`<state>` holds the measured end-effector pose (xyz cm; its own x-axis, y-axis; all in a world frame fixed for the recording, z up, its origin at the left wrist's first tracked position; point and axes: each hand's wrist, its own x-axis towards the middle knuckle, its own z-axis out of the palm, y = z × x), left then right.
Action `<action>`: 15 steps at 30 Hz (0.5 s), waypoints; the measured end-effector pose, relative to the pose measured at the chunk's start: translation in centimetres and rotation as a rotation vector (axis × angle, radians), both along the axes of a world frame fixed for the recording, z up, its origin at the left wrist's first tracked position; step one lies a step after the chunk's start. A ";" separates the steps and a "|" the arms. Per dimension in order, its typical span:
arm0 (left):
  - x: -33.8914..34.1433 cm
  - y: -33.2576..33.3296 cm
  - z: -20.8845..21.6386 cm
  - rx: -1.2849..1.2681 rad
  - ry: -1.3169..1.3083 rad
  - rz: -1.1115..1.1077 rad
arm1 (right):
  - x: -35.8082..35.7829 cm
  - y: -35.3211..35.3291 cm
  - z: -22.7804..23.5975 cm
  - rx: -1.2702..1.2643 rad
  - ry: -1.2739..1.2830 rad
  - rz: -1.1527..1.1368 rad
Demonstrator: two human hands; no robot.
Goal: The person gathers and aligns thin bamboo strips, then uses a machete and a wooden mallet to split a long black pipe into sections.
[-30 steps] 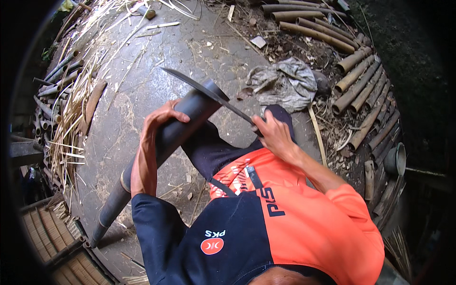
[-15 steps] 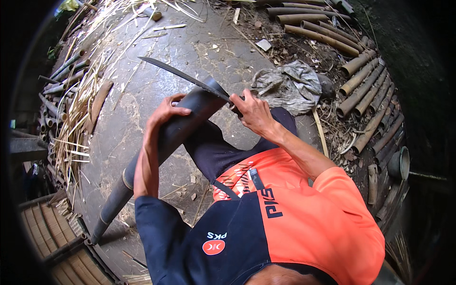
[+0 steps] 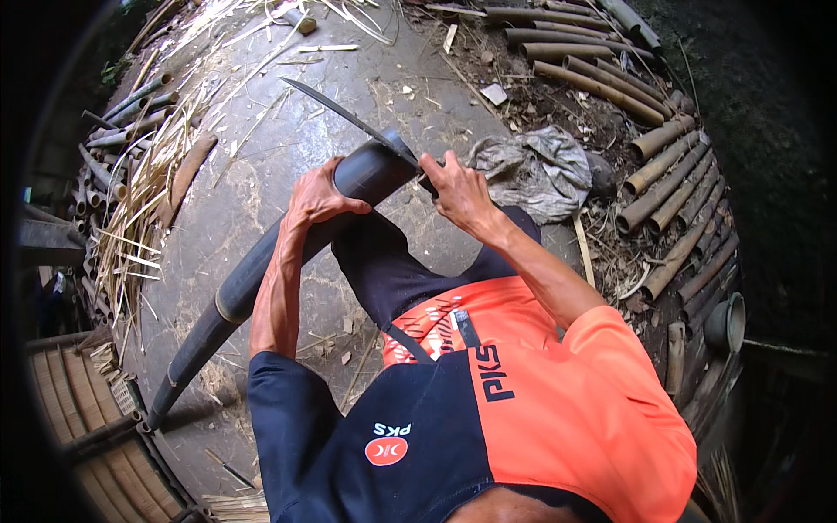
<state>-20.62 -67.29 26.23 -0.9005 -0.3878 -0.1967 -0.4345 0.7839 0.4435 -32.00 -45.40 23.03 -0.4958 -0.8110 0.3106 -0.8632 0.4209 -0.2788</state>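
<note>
A thick dark bamboo pole point(image 3: 235, 292) runs slantwise from the lower left up to its upper end between my hands. My left hand point(image 3: 323, 193) grips it from above, a little below that end, with the thumb stretched along the near side. In my right hand point(image 3: 459, 190) is the handle of a hand saw point(image 3: 336, 108), mostly hidden by my fingers. Its long dark blade tapers to a point at the far left and lies across the bamboo close to the upper end. The blade's teeth are too small to make out.
A crumpled grey cloth sack point(image 3: 540, 170) lies right of my knees. Cut bamboo lengths point(image 3: 667, 166) line the right side, and more bamboo tubes point(image 3: 122, 139) are piled at left beside loose bamboo strips point(image 3: 148, 209). Woven panels point(image 3: 78, 392) stand at the lower left.
My left hand has shifted on the bamboo, its thumb now lower and its fingers nearer the upper end. The blade's tip appears farther up and right; my right hand keeps its hold.
</note>
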 end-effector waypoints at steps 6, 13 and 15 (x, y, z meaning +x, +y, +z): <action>0.6 -2.1 -0.2 0.128 -0.042 0.034 | 1.0 4.9 -1.3 0.029 -0.120 0.033; -1.8 -4.0 -0.9 0.468 -0.167 0.001 | -1.1 2.1 -1.3 -0.011 -0.018 0.013; -1.8 -4.7 -1.7 0.456 -0.166 0.007 | -0.3 5.6 -3.7 0.022 -0.107 0.026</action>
